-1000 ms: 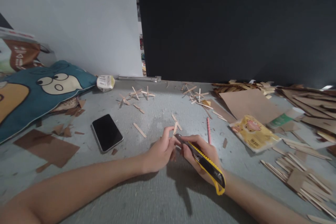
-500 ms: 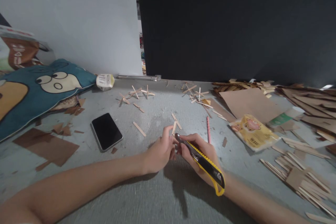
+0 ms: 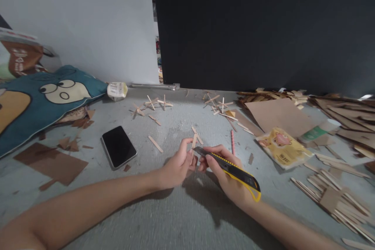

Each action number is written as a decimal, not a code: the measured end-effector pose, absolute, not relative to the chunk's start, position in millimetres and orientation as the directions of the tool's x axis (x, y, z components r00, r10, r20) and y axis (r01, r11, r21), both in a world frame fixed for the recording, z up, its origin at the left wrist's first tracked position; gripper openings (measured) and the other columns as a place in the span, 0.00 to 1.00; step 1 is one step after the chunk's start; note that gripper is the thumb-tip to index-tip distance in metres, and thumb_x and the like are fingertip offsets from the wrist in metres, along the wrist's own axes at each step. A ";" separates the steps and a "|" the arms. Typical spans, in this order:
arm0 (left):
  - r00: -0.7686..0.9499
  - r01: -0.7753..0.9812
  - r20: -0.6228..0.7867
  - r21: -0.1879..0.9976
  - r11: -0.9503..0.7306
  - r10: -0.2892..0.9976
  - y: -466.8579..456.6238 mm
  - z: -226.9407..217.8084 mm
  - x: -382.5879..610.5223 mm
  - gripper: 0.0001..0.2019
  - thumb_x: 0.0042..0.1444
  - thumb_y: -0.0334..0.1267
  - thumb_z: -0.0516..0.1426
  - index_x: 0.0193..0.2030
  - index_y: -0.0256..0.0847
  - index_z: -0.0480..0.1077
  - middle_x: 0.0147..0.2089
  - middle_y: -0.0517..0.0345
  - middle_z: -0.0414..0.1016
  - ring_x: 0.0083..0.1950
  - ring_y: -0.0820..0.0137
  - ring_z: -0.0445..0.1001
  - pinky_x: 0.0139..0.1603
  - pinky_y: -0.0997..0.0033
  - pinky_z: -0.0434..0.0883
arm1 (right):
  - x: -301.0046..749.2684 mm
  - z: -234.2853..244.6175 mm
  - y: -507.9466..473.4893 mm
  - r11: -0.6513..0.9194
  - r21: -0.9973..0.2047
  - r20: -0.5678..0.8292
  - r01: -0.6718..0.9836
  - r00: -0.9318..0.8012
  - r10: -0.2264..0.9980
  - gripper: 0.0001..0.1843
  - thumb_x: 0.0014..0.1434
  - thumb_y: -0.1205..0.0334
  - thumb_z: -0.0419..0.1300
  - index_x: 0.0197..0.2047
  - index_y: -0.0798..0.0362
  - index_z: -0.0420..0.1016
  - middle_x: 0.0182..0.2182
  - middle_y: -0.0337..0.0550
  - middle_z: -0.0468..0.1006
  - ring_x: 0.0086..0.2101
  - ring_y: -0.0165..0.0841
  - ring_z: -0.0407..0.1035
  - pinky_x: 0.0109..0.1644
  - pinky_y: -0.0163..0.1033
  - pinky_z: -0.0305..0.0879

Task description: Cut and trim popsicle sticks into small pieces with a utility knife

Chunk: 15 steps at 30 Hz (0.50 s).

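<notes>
Fingers of the left hand (image 3: 177, 168) are pinched together on a short wooden stick (image 3: 194, 141), holding it roughly upright just above the grey floor (image 3: 187, 218). Right beside it, the right hand (image 3: 225, 174) is wrapped tight around a yellow and black utility knife (image 3: 231, 168), with its dark front end pointing left and meeting the stick near where the left fingertips grip it. Whether the blade is actually cutting into the wood, I cannot tell; the contact spot is too small. Both forearms stretch in from the near edge, and the two hands almost touch.

Just behind the hands lies another loose stick (image 3: 197, 135), and a red pencil (image 3: 232, 142) rests close to the right of the knife's tip. A black phone (image 3: 118, 147) lies face up to the left, well apart from the hands, with a single stick (image 3: 155, 144) between it and them. Farther left there is a blue cartoon cushion (image 3: 43, 101) and brown cardboard scraps (image 3: 51, 164). On the right lie a yellow printed packet (image 3: 281, 146), a sheet of cardboard (image 3: 278, 115) and a heap of sticks (image 3: 331, 199).
</notes>
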<state>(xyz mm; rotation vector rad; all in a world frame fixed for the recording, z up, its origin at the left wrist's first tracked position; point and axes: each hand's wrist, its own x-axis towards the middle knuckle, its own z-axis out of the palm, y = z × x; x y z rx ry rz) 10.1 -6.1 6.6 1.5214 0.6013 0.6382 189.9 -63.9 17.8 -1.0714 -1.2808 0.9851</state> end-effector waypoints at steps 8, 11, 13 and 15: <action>0.740 -0.113 0.023 0.989 0.091 0.672 -12.1 9.2 11.7 0.31 0.73 0.64 0.47 0.70 0.46 0.45 0.33 0.70 0.58 0.25 0.77 0.48 0.27 0.74 0.52 | 191.9 18.4 -64.7 0.279 -0.959 0.283 0.049 0.111 0.953 0.16 0.69 0.46 0.65 0.47 0.49 0.78 0.28 0.42 0.85 0.31 0.36 0.82 0.40 0.42 0.82; 0.709 -0.073 0.037 0.997 0.021 0.705 -13.1 6.3 12.7 0.32 0.74 0.63 0.47 0.73 0.47 0.42 0.34 0.69 0.57 0.28 0.75 0.53 0.30 0.73 0.58 | 192.2 12.2 -65.1 0.360 -0.927 0.373 0.103 0.156 0.915 0.13 0.69 0.49 0.65 0.47 0.50 0.78 0.29 0.42 0.85 0.29 0.35 0.81 0.35 0.39 0.80; 0.682 -0.042 0.045 0.999 -0.021 0.730 -12.4 3.8 13.1 0.32 0.74 0.62 0.46 0.74 0.46 0.43 0.36 0.67 0.59 0.30 0.74 0.56 0.31 0.72 0.59 | 192.5 7.2 -65.5 0.400 -0.904 0.422 0.154 0.158 0.893 0.11 0.69 0.51 0.65 0.47 0.50 0.78 0.30 0.42 0.85 0.28 0.34 0.81 0.33 0.37 0.79; 0.665 -0.017 0.054 0.998 -0.057 0.745 -11.5 1.6 13.2 0.32 0.75 0.62 0.45 0.74 0.45 0.43 0.36 0.65 0.61 0.31 0.73 0.57 0.32 0.71 0.60 | 193.5 3.1 -65.9 0.427 -0.877 0.460 0.219 0.130 0.878 0.10 0.69 0.53 0.65 0.47 0.49 0.79 0.31 0.42 0.85 0.28 0.33 0.81 0.32 0.36 0.78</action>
